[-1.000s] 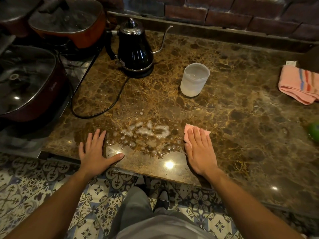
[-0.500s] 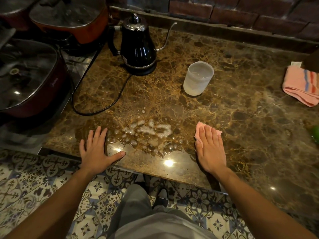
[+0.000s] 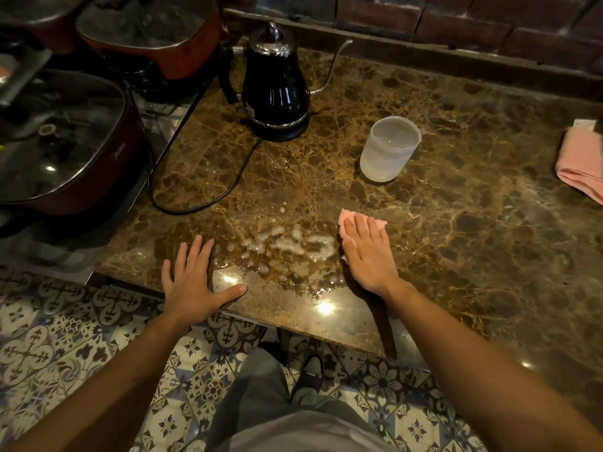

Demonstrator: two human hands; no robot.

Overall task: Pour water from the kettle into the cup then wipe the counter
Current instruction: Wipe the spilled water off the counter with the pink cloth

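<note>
A black gooseneck kettle point(image 3: 275, 89) stands on its base at the back of the brown marble counter point(image 3: 456, 223). To its right is a frosted white cup point(image 3: 388, 151) holding water. A foamy puddle point(image 3: 287, 252) lies near the front edge. My right hand point(image 3: 368, 252) presses flat on a small pink cloth point(image 3: 346, 218) at the puddle's right edge. Left of the puddle, my left hand point(image 3: 192, 282) rests flat on the counter, fingers spread, holding nothing.
The kettle's black cord point(image 3: 208, 203) loops across the counter left of the puddle. Two lidded red pots point(image 3: 58, 141) point(image 3: 153, 31) sit on the stove at the left. A folded pink towel point(image 3: 580, 164) lies at the right edge. A brick wall backs the counter.
My right hand has slid the pink cloth left, up against the puddle's right edge. My left hand has stayed in place. The camera has shifted slightly.
</note>
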